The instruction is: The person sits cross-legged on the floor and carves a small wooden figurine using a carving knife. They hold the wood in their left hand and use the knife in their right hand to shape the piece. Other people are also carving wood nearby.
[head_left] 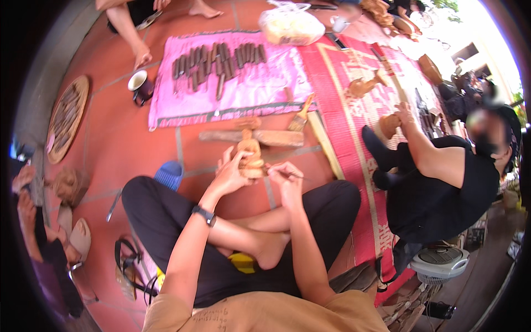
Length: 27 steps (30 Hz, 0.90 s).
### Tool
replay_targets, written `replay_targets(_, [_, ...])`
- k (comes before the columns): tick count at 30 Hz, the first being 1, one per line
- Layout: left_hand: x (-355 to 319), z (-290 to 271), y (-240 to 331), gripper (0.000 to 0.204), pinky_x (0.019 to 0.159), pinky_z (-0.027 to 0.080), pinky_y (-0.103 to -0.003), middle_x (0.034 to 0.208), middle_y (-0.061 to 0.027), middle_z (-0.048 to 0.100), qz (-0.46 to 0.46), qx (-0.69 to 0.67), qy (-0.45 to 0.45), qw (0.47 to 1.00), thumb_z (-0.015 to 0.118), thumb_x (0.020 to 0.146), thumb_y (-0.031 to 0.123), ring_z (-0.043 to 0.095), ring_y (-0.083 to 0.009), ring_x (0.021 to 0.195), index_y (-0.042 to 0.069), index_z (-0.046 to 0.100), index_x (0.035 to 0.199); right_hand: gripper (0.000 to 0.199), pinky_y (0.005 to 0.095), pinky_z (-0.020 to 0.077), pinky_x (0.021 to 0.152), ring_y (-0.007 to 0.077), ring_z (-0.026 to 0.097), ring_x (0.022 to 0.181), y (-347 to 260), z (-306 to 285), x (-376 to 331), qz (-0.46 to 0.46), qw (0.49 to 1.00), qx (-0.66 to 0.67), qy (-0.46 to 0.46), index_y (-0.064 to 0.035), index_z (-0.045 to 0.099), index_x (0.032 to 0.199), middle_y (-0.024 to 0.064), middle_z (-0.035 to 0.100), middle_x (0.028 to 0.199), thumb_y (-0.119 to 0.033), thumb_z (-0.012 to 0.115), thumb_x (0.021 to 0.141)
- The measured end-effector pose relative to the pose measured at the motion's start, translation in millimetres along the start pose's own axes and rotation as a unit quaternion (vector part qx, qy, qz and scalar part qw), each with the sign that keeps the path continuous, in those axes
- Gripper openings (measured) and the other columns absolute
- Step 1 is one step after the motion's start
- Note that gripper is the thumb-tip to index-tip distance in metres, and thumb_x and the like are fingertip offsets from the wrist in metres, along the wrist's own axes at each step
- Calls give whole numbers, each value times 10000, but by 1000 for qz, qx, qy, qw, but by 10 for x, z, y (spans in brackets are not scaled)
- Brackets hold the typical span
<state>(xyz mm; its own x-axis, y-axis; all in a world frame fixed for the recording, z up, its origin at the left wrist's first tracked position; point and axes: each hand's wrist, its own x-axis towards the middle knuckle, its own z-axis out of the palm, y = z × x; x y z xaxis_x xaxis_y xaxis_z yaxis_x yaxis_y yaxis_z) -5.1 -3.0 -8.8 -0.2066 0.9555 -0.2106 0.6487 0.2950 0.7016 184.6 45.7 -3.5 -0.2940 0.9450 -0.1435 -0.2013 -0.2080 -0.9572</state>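
Observation:
My left hand (227, 174), with a dark watch on its wrist, is closed round the lower part of a carved light-wood figure (249, 147). The figure's upper end leans over a rough wooden bar (279, 138) on the tiles. Just to the right, my right hand (289, 180) pinches a thin carving tool (295, 176), whose tip is close to the figure's base. Whether the tip touches the wood I cannot tell. A flat brush (300, 118) with a wooden handle lies at the bar's right end.
Ahead, several dark carving tools (220, 61) lie on a pink cloth (166, 99). A dark mug (141, 88) and an oval tray (84, 88) stand left. A blue slipper (170, 175) is by my left knee. Right, a person (442, 182) handles wood on a red mat (354, 133).

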Motion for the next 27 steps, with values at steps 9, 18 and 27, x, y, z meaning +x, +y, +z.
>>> replay_targets(9, [-75, 65, 345, 789, 1014, 430, -554, 1418, -215, 420, 5, 37, 73, 997, 879, 666, 378, 455, -449, 1253, 84, 486, 1284, 100, 228, 542, 822, 72, 637, 900, 96, 81, 105, -22, 989, -134, -57, 13, 661, 899, 28, 695, 917, 62, 733, 849])
replay_targets(18, [-71, 26, 330, 759, 937, 480, -535, 1350, -168, 462, 6, 33, 48, 998, 831, 693, 417, 488, -409, 1174, 82, 466, 1267, 80, 243, 524, 747, 90, 634, 831, -141, 232, 60, -66, 968, -237, -48, 36, 655, 832, 48, 675, 848, 34, 730, 859])
replay_targets(27, [-60, 24, 338, 713, 905, 491, -534, 1305, -151, 496, 4, 27, 59, 998, 810, 694, 426, 504, -402, 1126, 66, 477, 1212, 106, 246, 523, 762, 115, 642, 821, 61, 239, 49, -30, 998, -42, -27, 28, 638, 799, 43, 658, 847, 55, 697, 882])
